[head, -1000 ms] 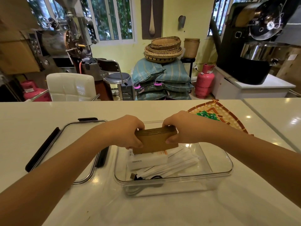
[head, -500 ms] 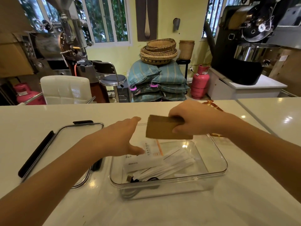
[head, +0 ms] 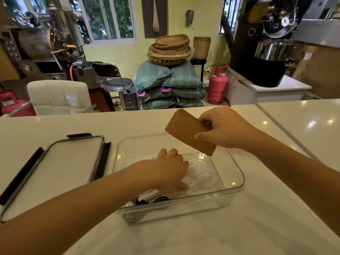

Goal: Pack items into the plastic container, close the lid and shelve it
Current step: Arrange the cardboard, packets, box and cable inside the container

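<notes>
From the head view, we are over the white bench (head: 202, 236) with the clear plastic container (head: 237, 186) open in the middle of it. Its lid (head: 60, 168) lies flat just to the left of the container, black latches showing along its edges.

Our right hand (head: 222, 129) holds a brown cardboard stack (head: 187, 131) above the far right part of the container, tilted, one corner dipping towards the opening. The fingers are curled over the top edge with the thumb (head: 202, 136) pressed under the broad face, so they are closed on the stack. We judge it light and fairly stiff, layered like flat sleeves, so the sheets could fan or slide apart if the pinch loosens. The hold to keep is across the thickness, near the middle of one long edge.

Our left hand (head: 169, 168) is down inside the container, palm down on the white paper packets (head: 196, 173). Its fingers are bent over them, and we cannot tell whether they grip a packet or only press them flat. The packets look thin, soft and slippery against the plastic. A dark cable (head: 152, 199) sits at the near wall of the container.

We judge that the container itself will be light, rigid and smooth-sided, best taken with both hands at its short ends. With the lid off, we are mid-packing.
</notes>
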